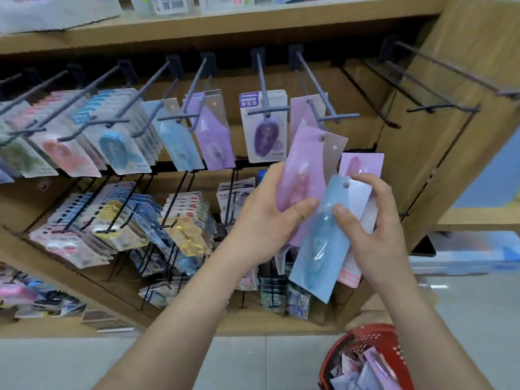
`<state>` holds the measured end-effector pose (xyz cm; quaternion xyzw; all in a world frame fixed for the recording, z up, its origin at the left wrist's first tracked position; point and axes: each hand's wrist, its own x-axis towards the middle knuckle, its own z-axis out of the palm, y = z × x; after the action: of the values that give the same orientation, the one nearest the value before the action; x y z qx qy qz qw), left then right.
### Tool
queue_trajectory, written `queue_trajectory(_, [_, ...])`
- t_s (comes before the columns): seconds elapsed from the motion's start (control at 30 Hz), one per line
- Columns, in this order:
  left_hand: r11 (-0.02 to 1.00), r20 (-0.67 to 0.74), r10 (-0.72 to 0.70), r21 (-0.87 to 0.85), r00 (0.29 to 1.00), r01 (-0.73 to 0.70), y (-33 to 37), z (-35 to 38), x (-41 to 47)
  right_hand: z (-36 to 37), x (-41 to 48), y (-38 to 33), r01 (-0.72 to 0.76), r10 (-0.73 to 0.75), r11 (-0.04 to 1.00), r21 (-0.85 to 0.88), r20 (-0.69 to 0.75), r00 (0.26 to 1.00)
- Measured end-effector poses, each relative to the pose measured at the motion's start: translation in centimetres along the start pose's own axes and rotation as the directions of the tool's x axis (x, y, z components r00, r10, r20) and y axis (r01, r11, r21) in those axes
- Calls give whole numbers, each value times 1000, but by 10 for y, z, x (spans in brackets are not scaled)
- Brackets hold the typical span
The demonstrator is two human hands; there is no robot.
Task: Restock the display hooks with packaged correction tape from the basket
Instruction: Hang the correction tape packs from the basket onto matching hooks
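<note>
My left hand [264, 215] grips a pink correction tape pack [302, 170] by its lower half, thumb across the front. My right hand [374, 223] holds a blue pack [323, 243] with the thumb on its blister, and more pink packs [361, 164] are fanned behind it. Both hands are in front of the display, just below a grey hook [318, 91] that carries one pink pack [302, 114]. The red basket [363, 340] with several packs stands on the floor at the lower right.
A row of grey hooks [194, 88] to the left carries pink, blue and purple packs. Bare black hooks [439, 80] stick out at the upper right. Lower rows hold other stationery [126, 220]. A wooden shelf side [455, 130] stands at the right.
</note>
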<state>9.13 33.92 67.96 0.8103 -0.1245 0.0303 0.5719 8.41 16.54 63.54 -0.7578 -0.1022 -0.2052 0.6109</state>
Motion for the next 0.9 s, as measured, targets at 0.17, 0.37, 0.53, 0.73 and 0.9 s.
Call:
queue_trajectory(0.17, [998, -26, -10, -55, 1000, 8, -5, 15, 17, -10, 1, 0, -1, 1, 1000, 9, -29, 1000])
queue_trajectory(0.37, [992, -93, -79, -101, 993, 70, -3, 28, 24, -15, -2, 3, -27, 27, 999, 46, -11, 1000])
queue_trajectory(0.53, [997, -43, -1, -82, 999, -2, -14, 19, 13, -20, -1, 2, -65, 66, 990, 126, -5, 998])
queue_trajectory(0.73, [999, -277, -38, -29, 960, 31, -34, 24, 16, -23, -4, 4, -173, 182, 955, 240, -17, 983])
queue_trajectory(0.9, [978, -381, 2, 195, 924, 78, -31, 32, 62, -22, -4, 9, -251, 269, 918, 307, -16, 963])
